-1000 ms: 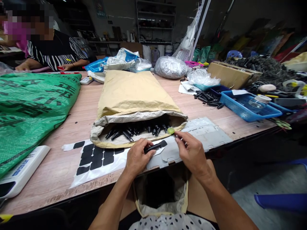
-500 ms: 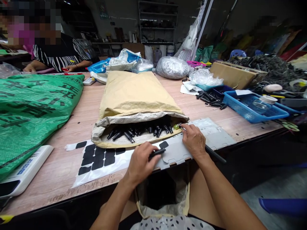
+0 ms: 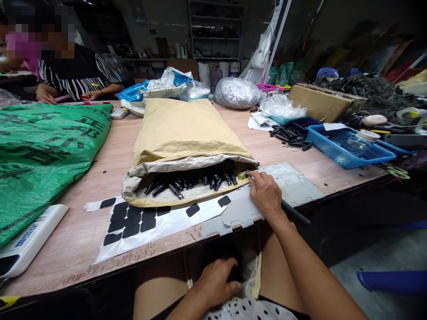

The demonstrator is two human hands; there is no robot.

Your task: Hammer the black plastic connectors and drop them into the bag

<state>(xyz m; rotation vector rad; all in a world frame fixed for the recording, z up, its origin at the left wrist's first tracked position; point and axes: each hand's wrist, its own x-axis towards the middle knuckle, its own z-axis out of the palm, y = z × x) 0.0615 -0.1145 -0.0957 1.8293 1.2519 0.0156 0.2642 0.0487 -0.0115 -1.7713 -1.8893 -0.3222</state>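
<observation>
Here, a black-handled tool (image 3: 296,212) is grasped by the right hand (image 3: 266,193) above a grey board (image 3: 283,182) at the desk's (image 3: 267,155) front edge. Its yellow-green end (image 3: 241,176) is positioned at the right corner of the yellow sack's (image 3: 187,129) mouth, near the black parts (image 3: 175,189) inside; its handle is projected past the edge. The left hand (image 3: 218,281) is held below that edge, unclenched, thumb and fingers spread, at the lower sack (image 3: 251,271).
</observation>
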